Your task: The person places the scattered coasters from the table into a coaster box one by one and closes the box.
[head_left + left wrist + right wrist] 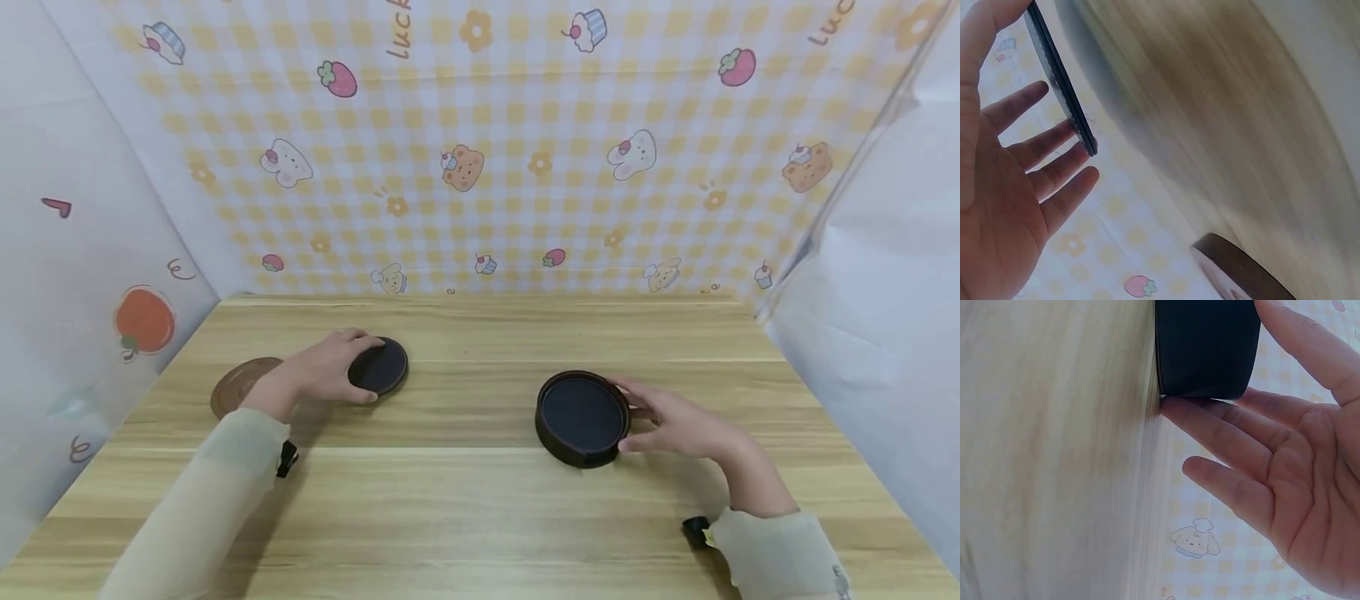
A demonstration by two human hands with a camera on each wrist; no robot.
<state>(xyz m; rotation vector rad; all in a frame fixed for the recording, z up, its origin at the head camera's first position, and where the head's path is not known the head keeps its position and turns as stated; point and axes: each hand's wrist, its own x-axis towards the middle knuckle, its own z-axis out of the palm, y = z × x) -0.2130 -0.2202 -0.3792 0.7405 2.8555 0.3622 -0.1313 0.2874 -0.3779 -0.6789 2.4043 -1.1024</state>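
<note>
On the left, my left hand (330, 367) pinches a thin black round coaster (382, 367) by its edge, thumb on the near side and fingers on the far side. The left wrist view shows this coaster (1063, 81) edge-on, with a gap between it and the tabletop. At centre right stands a round black coaster holder (547, 433) with a raised rim and a dark flat disc (581, 412) inside. My right hand (678, 425) grips the holder's right side, thumb toward me. In the right wrist view, fingertips lie against the holder's wall (1207, 350).
A brown round wooden piece (232, 387) lies on the wood-grain table (465, 517) at the left, partly hidden behind my left wrist. A yellow checked cloth (510, 108) hangs along the back edge. White sheets stand at the left (90, 275) and right (885, 292).
</note>
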